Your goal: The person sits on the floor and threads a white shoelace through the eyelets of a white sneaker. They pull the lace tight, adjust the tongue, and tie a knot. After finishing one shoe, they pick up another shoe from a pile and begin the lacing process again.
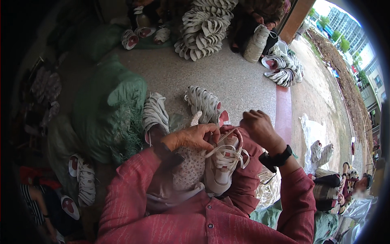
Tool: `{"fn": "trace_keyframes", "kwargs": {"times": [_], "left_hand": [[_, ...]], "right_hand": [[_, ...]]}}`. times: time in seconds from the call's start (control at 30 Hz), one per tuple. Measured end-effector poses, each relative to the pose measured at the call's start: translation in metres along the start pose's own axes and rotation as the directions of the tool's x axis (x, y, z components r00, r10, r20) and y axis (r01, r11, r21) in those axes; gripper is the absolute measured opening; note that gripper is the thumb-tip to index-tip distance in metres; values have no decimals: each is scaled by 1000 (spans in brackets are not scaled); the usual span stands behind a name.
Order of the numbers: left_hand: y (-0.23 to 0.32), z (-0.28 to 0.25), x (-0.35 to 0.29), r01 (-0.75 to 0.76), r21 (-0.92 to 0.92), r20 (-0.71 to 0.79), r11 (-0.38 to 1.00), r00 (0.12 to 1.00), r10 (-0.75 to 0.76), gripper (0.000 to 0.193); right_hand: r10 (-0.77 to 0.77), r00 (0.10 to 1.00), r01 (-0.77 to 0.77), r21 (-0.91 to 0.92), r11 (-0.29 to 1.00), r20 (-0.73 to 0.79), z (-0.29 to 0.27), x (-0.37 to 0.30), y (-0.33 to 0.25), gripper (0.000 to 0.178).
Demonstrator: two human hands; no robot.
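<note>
A white and beige lace-up sneaker (222, 173) rests on my lap with its toe toward me. White laces cross its front in loops, and a length of shoelace (226, 136) stretches up from it toward my right hand. My left hand (198, 137) is at the shoe's upper left side, thumb and fingers bent together on the lace. Raised to the right of the shoe, my right hand (261, 127) is closed in a fist around the lace's far part; the lace end inside it is hidden.
Stacked shoe uppers (203, 103) lie ahead of my knees, with another laced stack (155, 114) to their left. Green sacks (109, 105) bulge at the left. A bundle of pale laces (268, 187) hangs by my right thigh. Another person's hands (260, 20) hold a shoe farther off.
</note>
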State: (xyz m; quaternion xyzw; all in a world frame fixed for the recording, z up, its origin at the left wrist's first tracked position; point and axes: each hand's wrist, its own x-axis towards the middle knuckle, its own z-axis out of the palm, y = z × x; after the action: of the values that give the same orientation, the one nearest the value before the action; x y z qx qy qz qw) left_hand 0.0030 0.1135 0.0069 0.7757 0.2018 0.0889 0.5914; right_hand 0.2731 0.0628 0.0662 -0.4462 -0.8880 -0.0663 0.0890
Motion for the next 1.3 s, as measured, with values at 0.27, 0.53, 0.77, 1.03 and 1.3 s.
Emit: {"fn": "trace_keyframes", "kwargs": {"times": [0.27,0.53,0.77,1.03,1.3], "left_hand": [[7,10,6,31,-159,-100,987,994,-47,28],[27,25,4,4,122,-152,992,988,15,25],[52,20,10,32,170,-115,985,993,-12,16],[66,16,29,-272,564,0,780,944,330,16],[47,53,86,-107,338,-31,935,992,125,15]], "right_hand": [[437,900,-435,-57,899,14,28,-63,33,7],[635,709,-667,586,460,308,48,-84,27,23],[455,729,-629,763,149,511,28,-89,1,43],[209,901,-420,884,208,379,45,-95,-17,28],[71,955,216,838,502,-289,82,-111,-10,25]]}}
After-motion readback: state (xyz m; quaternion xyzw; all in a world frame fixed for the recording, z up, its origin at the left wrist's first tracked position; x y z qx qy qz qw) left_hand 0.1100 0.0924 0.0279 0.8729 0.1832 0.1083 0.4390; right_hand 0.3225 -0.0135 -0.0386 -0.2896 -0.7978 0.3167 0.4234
